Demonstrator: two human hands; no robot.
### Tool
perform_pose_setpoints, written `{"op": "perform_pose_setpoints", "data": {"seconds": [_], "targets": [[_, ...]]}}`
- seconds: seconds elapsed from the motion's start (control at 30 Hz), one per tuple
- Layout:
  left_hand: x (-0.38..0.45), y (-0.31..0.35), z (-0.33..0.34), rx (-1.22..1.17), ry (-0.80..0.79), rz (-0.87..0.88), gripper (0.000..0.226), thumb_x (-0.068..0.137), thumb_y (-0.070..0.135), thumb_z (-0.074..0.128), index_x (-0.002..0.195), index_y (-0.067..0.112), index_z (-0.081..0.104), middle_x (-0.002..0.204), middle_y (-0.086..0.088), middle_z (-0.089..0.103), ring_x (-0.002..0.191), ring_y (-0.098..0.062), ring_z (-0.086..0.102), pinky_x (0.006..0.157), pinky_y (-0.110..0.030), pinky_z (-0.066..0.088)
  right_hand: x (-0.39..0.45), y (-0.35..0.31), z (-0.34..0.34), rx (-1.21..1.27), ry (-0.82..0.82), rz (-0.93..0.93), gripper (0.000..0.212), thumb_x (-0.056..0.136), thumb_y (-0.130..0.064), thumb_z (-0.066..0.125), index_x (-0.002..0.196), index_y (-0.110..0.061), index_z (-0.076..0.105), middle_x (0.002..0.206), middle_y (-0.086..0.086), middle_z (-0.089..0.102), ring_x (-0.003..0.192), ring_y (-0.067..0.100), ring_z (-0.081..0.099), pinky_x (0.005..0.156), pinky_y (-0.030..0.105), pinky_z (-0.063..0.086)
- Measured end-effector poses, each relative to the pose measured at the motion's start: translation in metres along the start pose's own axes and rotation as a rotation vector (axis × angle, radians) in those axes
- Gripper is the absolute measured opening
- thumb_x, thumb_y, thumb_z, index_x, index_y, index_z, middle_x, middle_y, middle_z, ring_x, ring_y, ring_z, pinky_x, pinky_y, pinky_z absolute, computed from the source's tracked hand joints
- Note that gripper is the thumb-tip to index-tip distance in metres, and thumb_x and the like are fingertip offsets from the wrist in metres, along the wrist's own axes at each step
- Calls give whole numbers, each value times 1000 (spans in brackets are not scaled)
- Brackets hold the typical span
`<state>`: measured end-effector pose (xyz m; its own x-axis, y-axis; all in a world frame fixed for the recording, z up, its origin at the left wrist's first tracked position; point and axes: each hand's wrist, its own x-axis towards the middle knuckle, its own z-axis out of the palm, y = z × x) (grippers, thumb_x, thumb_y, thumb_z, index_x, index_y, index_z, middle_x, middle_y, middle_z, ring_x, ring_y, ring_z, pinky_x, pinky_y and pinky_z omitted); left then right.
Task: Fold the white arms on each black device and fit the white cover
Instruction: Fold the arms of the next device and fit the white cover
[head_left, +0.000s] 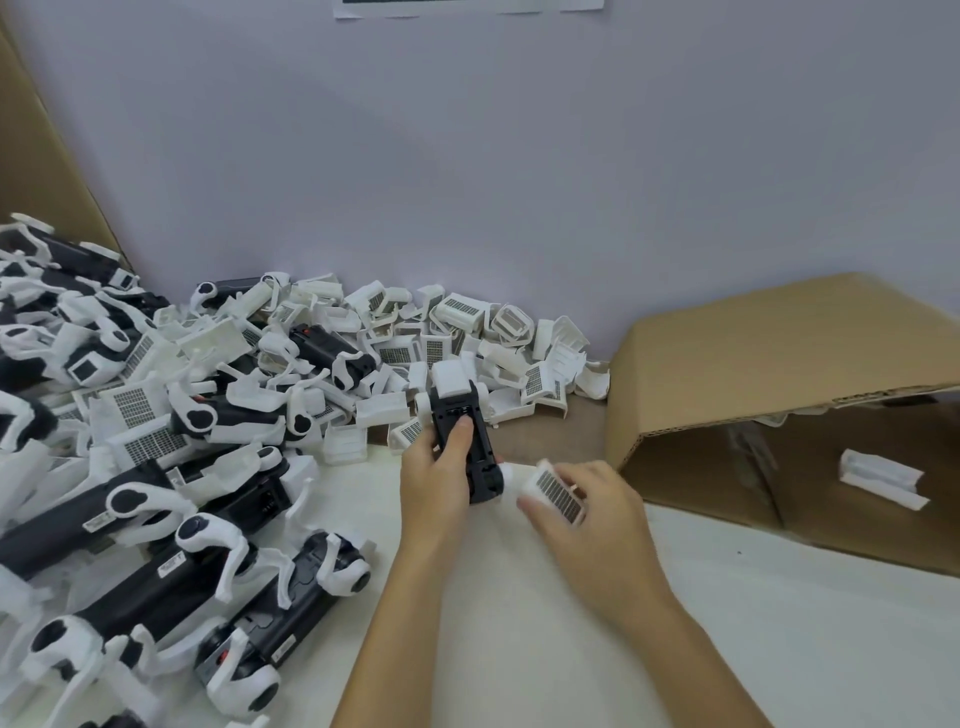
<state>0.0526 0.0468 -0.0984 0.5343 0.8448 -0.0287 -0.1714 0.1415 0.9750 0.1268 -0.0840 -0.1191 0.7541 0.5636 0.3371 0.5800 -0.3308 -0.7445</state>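
— While the left hand (434, 480) wraps round the black device (470, 447), thumb pressed on its top face, it hangs just above the worktop (727, 649), near the middle.

— And the right hand (587, 512)?

— Its grip pinches a white cover (556, 491), grille side up, just beside the device's near end. Whether the two touch, I cannot tell.

— The arms?

— White arms (425, 408) sit tucked against the device's far end, with a white piece (451, 376) on that tip.

— Around them?

— A heap of devices (156, 519) with arms spread lies on the left; loose covers (415, 338) are piled by the wall. A cardboard box (779, 374) lies on its side at right, one white part (878, 478) inside.
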Motion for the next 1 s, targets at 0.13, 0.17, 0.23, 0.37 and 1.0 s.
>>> {"op": "perform_pose_setpoints", "data": {"seconds": [0.13,0.17,0.23,0.37,1.0], "targets": [[-5,0,4,-88,-81,-13,27,101,31,50,100,12,68,88,-15,72,73,-20,69,54,-27,54,1,-1,-7,246,208,32,7,86,-38,73,87,-40,67,86,-12,66,82,-1,61,65,10,45],[-6,0,5,-132,-108,-36,30,103,31,46,100,11,67,91,-16,72,77,-22,68,59,-30,56,2,-2,-8,324,188,71,8,86,-40,73,93,-38,70,87,-13,70,83,-2,63,66,10,46],[-9,1,10,-160,-162,-30,31,106,24,39,102,10,66,100,-21,69,80,-27,66,63,-30,57,3,-2,-12,482,142,116,20,81,-44,75,98,-33,74,90,-17,75,86,-3,68,67,9,48],[-17,1,17,-82,-263,53,26,107,16,40,118,11,63,112,-25,69,69,-16,70,53,-13,48,6,-3,-14,670,154,182,43,73,-55,70,103,-25,77,94,-14,77,91,1,71,73,14,52],[-18,-8,24,-65,-360,121,30,96,13,49,91,21,78,104,-12,74,99,-25,68,94,-48,51,9,-10,10,383,336,-38,17,82,-42,77,92,-43,63,88,-16,70,85,3,65,70,10,47]]}}
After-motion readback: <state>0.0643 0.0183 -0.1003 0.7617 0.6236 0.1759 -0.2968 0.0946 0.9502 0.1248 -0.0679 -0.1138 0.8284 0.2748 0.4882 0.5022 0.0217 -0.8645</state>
